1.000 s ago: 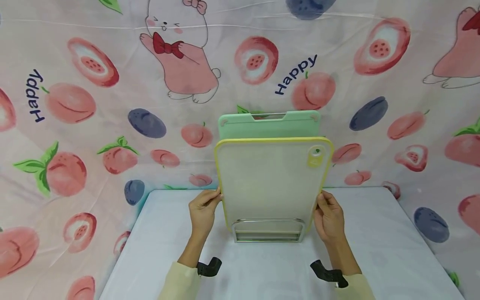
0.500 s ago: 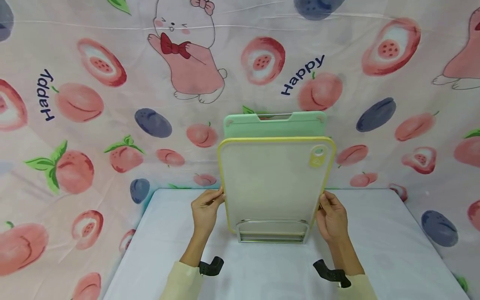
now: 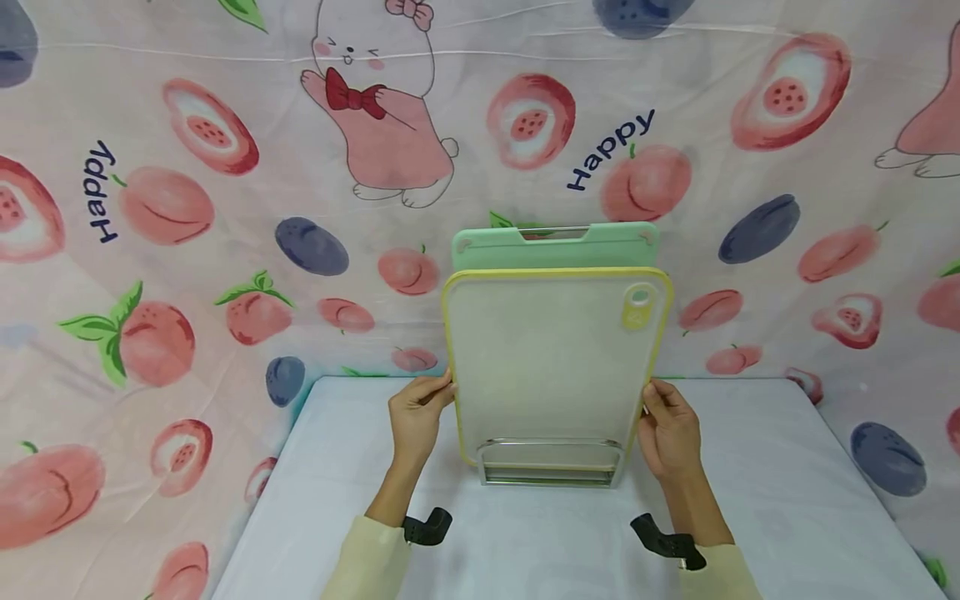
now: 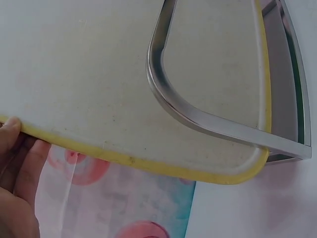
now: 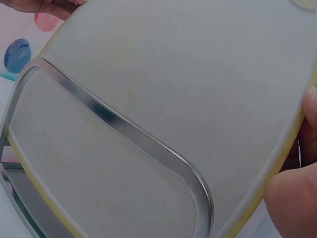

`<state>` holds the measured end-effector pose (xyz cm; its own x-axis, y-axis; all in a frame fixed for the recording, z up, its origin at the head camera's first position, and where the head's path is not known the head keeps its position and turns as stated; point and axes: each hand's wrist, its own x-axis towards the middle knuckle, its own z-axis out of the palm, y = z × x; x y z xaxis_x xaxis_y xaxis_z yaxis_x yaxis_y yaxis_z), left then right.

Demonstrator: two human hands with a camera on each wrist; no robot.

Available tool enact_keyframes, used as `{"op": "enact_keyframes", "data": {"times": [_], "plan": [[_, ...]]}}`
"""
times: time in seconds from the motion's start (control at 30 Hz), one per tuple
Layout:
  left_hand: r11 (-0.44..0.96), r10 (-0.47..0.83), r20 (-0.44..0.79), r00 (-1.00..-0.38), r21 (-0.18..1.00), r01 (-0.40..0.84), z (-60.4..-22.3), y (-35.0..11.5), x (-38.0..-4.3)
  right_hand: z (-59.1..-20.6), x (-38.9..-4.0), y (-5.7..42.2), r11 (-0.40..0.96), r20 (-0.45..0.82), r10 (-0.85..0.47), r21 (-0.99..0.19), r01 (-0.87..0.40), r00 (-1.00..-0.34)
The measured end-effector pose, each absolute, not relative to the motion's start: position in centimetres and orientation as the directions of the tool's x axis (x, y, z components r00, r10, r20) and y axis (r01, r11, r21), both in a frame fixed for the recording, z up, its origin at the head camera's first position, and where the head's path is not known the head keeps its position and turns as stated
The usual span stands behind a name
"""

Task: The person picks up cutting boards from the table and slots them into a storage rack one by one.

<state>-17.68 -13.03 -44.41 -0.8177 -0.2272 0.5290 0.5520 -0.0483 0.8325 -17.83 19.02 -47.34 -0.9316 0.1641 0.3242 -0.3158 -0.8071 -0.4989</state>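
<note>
A white cutting board (image 3: 555,358) with a yellow rim stands upright behind the front bar of a metal rack (image 3: 551,482). My left hand (image 3: 416,421) pinches its left edge, and my right hand (image 3: 670,429) pinches the right edge, both a little below mid-height. In the left wrist view, the yellow lower edge sits above the rack's base with a gap between them. The right wrist view has my right thumb (image 5: 311,106) on the front face at the rim. Behind it rises a green cutting board (image 3: 555,250), its lower part hidden.
The rack stands on a white table (image 3: 360,492), close to a cloth backdrop (image 3: 465,108) printed with fruit and a rabbit. Black wrist mounts (image 3: 427,527) jut inward from both wrists.
The white board has risen slightly against the rack and the green board, with both hands keeping their grip. The whole head view has shifted, so the scene sits a little further right.
</note>
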Motion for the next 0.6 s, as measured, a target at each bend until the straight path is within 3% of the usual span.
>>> {"op": "enact_keyframes", "data": {"times": [0.33,0.6], "plan": [[-0.097,-0.219,0.471,-0.854,0.861,0.5,-44.4,-12.7,-17.9,-46.7,-17.8,19.0,-0.791,0.245,0.255,-0.503,-0.348,-0.935],[-0.107,-0.211,0.413,-0.886,0.891,0.441,-42.6,-12.4,-17.1,-46.9,-18.1,19.1,-0.783,0.27,0.242,-0.513,-0.352,-0.932]]}}
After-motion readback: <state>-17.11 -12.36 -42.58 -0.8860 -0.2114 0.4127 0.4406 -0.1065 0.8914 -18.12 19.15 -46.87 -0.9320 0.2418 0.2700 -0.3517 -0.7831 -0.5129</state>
